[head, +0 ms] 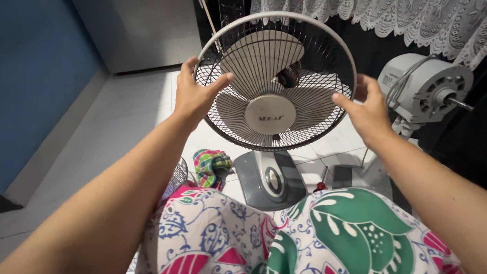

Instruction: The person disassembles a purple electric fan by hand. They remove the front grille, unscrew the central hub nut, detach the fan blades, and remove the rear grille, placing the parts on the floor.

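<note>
black fan grille (273,74), white rim; floral pink-green skirt (293,240).

The floor (136,103) is of pale, light-grey tiles. On it stands the grey base (269,180) of a table fan — near the middle. Just left of the base lies a colourful crumpled cloth (212,166), and beside that a piece of wire grille (179,176). To the right rests a second fan's bare white motor unit (424,88) — its stand touches the tiles.

Two hands (194,95), one fan guard (276,79), one motor (427,88).
</note>
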